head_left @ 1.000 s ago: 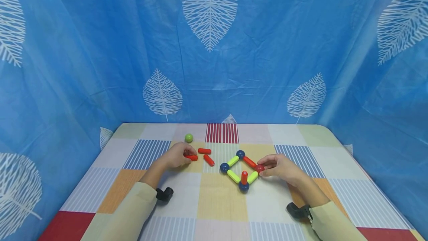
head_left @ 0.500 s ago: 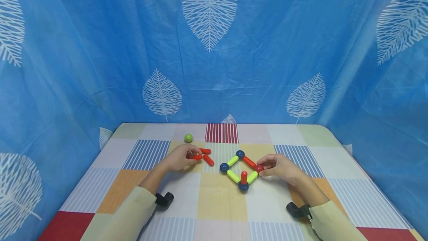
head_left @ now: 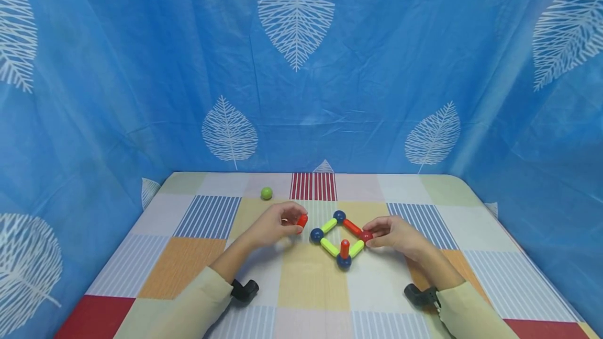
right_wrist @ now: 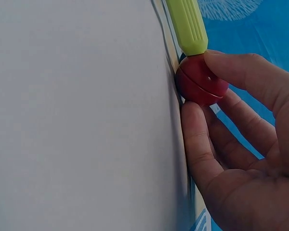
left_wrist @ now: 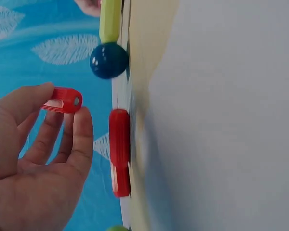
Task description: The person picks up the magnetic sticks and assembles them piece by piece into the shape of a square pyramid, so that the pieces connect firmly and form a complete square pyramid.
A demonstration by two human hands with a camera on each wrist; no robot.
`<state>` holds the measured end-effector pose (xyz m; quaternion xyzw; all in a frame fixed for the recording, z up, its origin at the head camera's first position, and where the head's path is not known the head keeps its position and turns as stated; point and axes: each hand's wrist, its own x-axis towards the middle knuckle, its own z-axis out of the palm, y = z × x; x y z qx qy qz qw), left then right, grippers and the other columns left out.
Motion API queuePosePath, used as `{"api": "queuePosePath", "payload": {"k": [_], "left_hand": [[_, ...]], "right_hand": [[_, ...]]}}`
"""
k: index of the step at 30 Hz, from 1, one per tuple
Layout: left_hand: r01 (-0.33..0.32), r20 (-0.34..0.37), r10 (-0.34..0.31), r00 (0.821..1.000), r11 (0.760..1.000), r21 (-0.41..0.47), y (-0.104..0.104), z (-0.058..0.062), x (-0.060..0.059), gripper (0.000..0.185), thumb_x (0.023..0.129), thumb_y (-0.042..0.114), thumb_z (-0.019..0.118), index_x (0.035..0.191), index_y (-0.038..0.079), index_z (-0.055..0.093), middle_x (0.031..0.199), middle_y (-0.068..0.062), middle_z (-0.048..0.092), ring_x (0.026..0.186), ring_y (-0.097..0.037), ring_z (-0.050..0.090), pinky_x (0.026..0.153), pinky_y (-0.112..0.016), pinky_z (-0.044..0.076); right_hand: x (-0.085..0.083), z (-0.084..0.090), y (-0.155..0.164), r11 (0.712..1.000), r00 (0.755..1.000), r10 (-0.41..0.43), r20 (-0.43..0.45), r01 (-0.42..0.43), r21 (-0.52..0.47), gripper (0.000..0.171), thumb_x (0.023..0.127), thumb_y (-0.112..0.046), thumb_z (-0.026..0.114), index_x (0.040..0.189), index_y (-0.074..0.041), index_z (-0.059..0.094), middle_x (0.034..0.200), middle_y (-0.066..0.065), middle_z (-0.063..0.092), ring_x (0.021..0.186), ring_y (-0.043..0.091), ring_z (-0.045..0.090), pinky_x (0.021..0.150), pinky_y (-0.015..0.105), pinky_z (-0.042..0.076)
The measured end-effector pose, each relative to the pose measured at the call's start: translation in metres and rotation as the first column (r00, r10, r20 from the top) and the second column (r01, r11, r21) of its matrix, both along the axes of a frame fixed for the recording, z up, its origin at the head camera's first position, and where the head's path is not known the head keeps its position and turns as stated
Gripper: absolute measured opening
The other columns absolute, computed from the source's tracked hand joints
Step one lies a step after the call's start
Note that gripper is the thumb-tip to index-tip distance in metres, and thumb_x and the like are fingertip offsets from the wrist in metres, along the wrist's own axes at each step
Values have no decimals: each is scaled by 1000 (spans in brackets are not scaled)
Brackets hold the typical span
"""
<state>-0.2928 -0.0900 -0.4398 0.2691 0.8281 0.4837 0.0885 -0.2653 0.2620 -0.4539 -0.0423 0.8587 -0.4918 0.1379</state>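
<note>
A flat square of magnetic sticks and balls (head_left: 340, 238) lies mid-table, with an upright red stick (head_left: 345, 248) on its near blue ball (head_left: 343, 262). My right hand (head_left: 374, 237) pinches the red corner ball (head_left: 365, 236) (right_wrist: 200, 79), which joins a yellow-green stick (right_wrist: 188, 24). My left hand (head_left: 296, 218) holds a red stick (head_left: 302, 219) (left_wrist: 62, 99) off the table, just left of the square's left blue ball (head_left: 316, 235) (left_wrist: 109, 60).
Two more red sticks (left_wrist: 119, 144) lie on the cloth beside my left hand, hidden behind it in the head view. A green ball (head_left: 266, 193) sits at the back left. The checked tablecloth (head_left: 311, 286) is ringed by a blue leaf-print curtain (head_left: 301, 67).
My left hand picked one red stick up from the group of loose sticks and carried it right, toward the square. The right hand stayed on the red ball.
</note>
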Motion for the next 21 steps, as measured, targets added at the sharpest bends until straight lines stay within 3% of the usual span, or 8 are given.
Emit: {"api": "queuePosePath", "payload": {"k": [8,17,21], "left_hand": [[-43,24,42,999,998,44,13,0,2,29,88,8,80,114,16,70,106,0,72,101,-16,68,94,-36,58],[-2,46,-4,999,991,131,28,0,2,26,87,1,78,108,10,68,105,-5,72,100,-17,70,91,-32,60],[5,54,-11,998,993,120,35,-1,1,27,87,0,78,109,11,68,107,-5,72,102,-16,69,92,-31,60]], "right_hand": [[-2,0,2,1000,1000,18,-15,-18,9,38,80,-10,87,115,-5,74,108,8,73,95,21,65,82,25,58],[-1,-1,3,1000,1000,29,-12,-29,0,39,80,-11,87,116,-4,74,108,10,73,95,21,65,82,24,57],[-1,-1,3,999,999,34,-12,-34,-4,39,80,-11,86,116,-3,74,109,11,73,96,21,65,82,23,58]]}}
